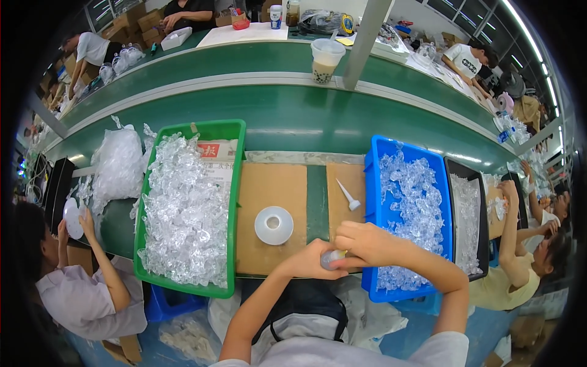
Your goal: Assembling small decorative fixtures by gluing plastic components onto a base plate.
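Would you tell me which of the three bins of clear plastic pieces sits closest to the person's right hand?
The blue bin: the right hand sits at its near left corner. The black bin lies beyond it to the right, and the green bin stands across the cardboard to the left.

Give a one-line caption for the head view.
Both hands grip a small bottle between green bin and blue bin.

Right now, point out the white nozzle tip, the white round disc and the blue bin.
white nozzle tip (348,196), head view, mid-shaft of the cone.
white round disc (273,226), head view, its flat rim.
blue bin (370,183), head view, its left wall.
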Tool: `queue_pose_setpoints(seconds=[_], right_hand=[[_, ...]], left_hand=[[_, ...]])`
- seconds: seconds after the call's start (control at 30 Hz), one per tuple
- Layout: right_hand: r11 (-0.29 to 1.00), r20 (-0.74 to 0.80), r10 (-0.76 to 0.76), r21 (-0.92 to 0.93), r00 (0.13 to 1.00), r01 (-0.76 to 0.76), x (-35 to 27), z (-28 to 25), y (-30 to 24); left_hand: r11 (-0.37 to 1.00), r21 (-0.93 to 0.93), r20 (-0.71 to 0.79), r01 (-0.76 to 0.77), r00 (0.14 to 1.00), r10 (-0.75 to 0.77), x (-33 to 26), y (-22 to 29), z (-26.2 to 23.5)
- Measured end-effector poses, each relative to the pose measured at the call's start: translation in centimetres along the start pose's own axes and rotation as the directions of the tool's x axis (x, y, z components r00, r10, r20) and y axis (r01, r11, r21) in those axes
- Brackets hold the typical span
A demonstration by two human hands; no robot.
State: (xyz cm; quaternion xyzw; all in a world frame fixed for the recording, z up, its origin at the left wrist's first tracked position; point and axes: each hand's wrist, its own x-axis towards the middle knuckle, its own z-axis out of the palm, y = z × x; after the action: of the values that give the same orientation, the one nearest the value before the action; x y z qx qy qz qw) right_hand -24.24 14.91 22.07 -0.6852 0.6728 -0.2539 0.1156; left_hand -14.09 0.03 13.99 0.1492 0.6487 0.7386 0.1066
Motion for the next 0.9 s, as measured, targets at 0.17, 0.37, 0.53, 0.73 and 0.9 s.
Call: queue_pose_setpoints(seconds=[0.17,0.37,0.53,0.73,0.9], right_hand=[[0.989,0.171,0.023,0.138,0.985,-0.047,0.4,-2.0,-0.8],[0.894,0.112,0.42,0.119,0.9,-0.432,0.0,-1.0,2.7],[0.736,0.249,0.61,-0.53,0.752,-0.422,-0.6,3.9,8.0],[0.633,0.152,0.694,-0.593,0.704,-0.497,-0.6,3.8,8.2],[0.758,-0.001,0.487,-0.495,0.873,-0.424,-0.7,1.9,1.9]], left_hand=[[0.999,0.025,0.137,0.039,0.99,-0.043,-0.6,0.5,-0.7],[0.981,0.194,-0.224,-0.005,0.973,0.049,-2.7,1.3,1.2],[0.979,0.194,-0.436,0.069,0.9,0.023,-7.1,1.3,2.5],[0.958,0.272,-0.612,0.095,0.785,0.096,-10.5,0.6,3.2],[0.955,0.279,-0.707,0.103,0.695,0.131,-12.4,0.4,2.9]])
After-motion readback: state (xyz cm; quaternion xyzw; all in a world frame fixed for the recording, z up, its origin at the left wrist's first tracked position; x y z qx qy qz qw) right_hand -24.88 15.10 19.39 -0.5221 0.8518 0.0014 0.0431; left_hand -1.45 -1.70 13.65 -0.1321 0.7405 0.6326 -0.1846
